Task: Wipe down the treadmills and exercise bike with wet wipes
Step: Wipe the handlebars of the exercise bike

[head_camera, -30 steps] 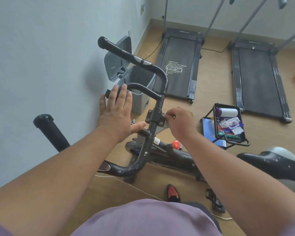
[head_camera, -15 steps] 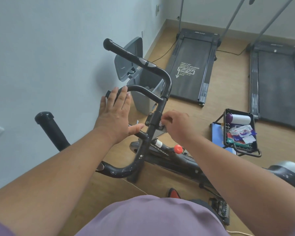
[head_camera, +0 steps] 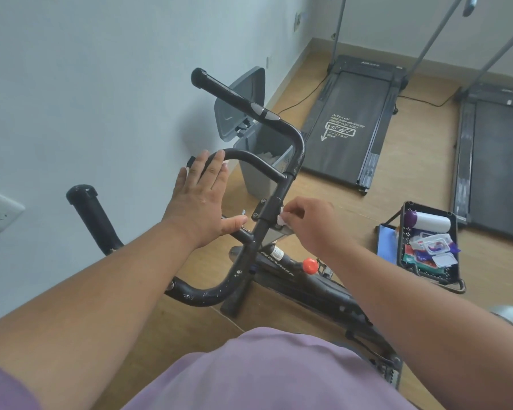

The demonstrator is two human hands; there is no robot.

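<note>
Our left hand [head_camera: 200, 199] lies flat with straight fingers on the exercise bike handlebar [head_camera: 251, 161]. Our right hand [head_camera: 305, 224] pinches a white wet wipe [head_camera: 281, 220] against the handlebar stem [head_camera: 274, 202]. Two treadmills [head_camera: 353, 122] stand ahead; a black basket [head_camera: 453, 276] of supplies sits right.

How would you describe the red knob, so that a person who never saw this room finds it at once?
Start at the exercise bike by the wall, then follow its black handlebar post down to the sloping frame. The red knob sits on top of that frame, just below the right hand. It is the only red, round part on the black bike.
</note>
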